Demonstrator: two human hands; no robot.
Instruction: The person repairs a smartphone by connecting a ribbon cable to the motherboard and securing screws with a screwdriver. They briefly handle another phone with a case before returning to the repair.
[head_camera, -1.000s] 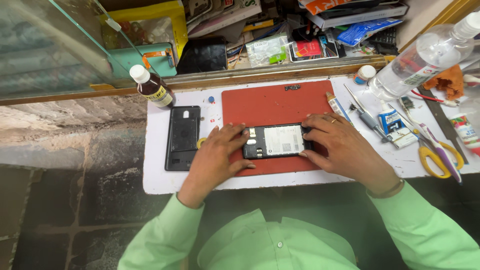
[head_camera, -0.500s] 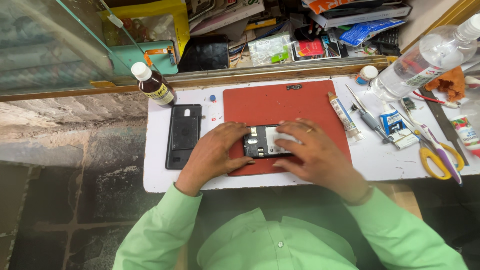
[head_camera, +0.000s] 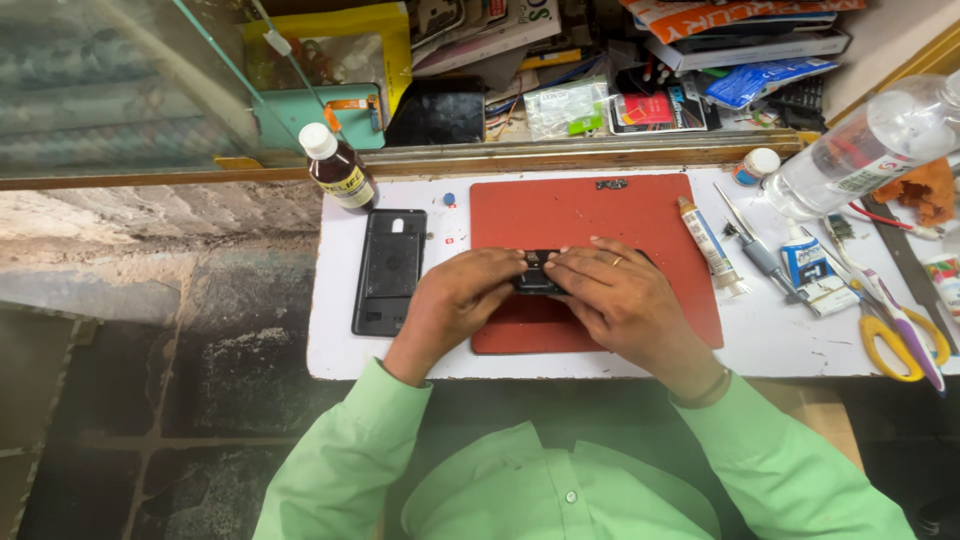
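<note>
— Where is the phone?
— The dark phone (head_camera: 538, 272) lies on the red mat (head_camera: 600, 215) mid-bench, mostly covered.
— And the hands?
— The left hand (head_camera: 455, 300) and right hand (head_camera: 615, 295) both grasp it, fingertips meeting over it. A black back cover (head_camera: 388, 270) lies toward the bench's left edge.

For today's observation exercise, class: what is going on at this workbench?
A person in a green shirt presses both hands, left hand and right hand, over a dark opened phone on a red mat. A black back cover lies to the left; tubes, scissors and tools sit to the right.
</note>
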